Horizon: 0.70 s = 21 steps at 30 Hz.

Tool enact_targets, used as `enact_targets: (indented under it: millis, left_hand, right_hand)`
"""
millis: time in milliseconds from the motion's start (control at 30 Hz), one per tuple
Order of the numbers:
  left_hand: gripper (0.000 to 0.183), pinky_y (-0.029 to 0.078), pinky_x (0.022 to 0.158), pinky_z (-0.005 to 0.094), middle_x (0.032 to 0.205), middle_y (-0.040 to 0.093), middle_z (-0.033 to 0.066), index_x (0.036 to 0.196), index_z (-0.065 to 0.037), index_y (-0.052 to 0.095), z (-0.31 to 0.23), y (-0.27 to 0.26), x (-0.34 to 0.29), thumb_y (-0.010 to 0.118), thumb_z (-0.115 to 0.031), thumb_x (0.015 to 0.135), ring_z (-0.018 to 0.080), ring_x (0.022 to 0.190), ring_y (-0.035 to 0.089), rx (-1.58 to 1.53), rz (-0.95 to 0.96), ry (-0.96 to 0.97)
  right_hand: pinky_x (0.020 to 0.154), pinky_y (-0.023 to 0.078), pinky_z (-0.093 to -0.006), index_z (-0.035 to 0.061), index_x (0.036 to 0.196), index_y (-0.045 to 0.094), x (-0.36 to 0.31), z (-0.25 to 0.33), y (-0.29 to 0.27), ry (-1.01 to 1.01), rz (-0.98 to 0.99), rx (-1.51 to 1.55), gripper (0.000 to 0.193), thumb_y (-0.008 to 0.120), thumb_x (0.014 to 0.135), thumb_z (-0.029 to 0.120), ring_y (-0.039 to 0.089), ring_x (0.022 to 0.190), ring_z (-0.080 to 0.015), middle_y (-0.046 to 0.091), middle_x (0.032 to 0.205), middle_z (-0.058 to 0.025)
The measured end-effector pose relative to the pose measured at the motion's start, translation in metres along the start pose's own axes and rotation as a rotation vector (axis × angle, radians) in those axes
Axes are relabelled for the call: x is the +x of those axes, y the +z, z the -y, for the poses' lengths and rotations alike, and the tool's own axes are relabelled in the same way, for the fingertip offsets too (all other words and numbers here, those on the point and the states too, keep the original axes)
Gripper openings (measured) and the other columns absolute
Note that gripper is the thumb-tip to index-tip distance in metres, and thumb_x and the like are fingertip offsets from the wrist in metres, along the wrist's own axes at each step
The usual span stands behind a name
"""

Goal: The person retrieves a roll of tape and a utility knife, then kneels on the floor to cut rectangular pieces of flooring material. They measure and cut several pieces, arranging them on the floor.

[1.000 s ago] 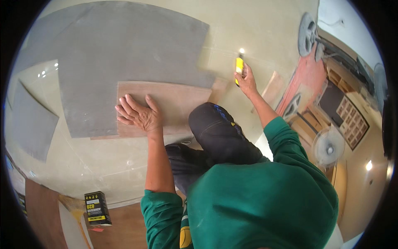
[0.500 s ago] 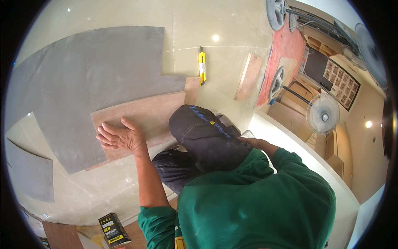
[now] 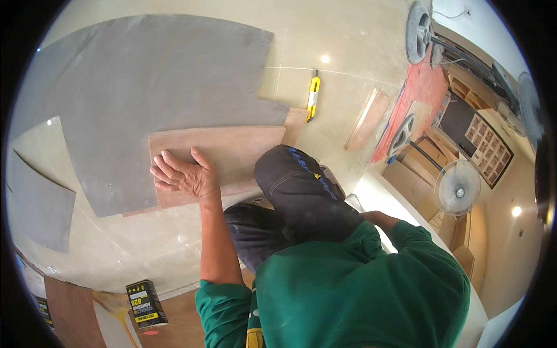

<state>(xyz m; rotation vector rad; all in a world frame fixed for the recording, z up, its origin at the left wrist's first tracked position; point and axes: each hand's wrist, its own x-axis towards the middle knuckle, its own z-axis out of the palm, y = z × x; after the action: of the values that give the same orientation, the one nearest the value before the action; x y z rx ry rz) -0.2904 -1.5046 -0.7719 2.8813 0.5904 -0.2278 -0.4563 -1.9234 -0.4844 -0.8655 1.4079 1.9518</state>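
My left hand (image 3: 184, 174) lies flat on a reddish-brown plywood piece (image 3: 243, 153), its fingers spread and holding nothing. This piece rests on a large grey sheet (image 3: 151, 75) with a curved far edge. A smaller plywood strip (image 3: 295, 123) shows beyond its right end. Past my knee, a yellow utility knife (image 3: 313, 98) lies on the tiled floor. Of my right hand (image 3: 374, 218) only the part near the wrist shows, beside my dark-trousered thigh. Its fingers are hidden behind the leg, so what they hold, if anything, cannot be seen.
A small grey offcut (image 3: 43, 203) lies at the left. A black and yellow can (image 3: 146, 304) stands at the lower left, beside a broom (image 3: 119, 307). A wood strip (image 3: 368, 119), a red sheet (image 3: 415, 98) and a stand fan (image 3: 458, 188) are at the right.
The view has shifted, so the sheets and the knife sit farther right in it. My left hand stays flat on the plywood. My right hand has slipped farther out of sight behind the leg.
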Motion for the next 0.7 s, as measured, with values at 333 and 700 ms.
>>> enact_targets:
  millis: [333,700]
  left_hand:
    - [0.076,0.006,0.116,0.0655,0.155,0.021,0.0155,0.152,-0.004,0.024,-0.003,-0.005,0.002,0.048,-0.050,0.097,0.0419,0.149,0.006,-0.072,-0.011,0.000]
    - [0.073,0.004,0.119,0.0623,0.156,0.024,0.0131,0.151,-0.005,0.030,-0.005,-0.008,-0.003,0.055,-0.045,0.096,0.0383,0.151,0.009,-0.116,-0.030,-0.024]
  right_hand:
    - [0.100,0.047,-0.0395,0.0004,0.136,0.052,0.049,0.010,0.033,0.051,-0.116,-0.068,0.057,0.061,0.094,0.037,0.058,0.115,-0.0226,0.056,0.133,-0.0142]
    - [0.095,0.049,-0.0378,-0.0014,0.129,0.058,0.049,0.042,-0.015,-0.113,-0.183,-0.215,0.046,0.063,0.093,0.027,0.061,0.106,-0.0198,0.064,0.123,-0.0120]
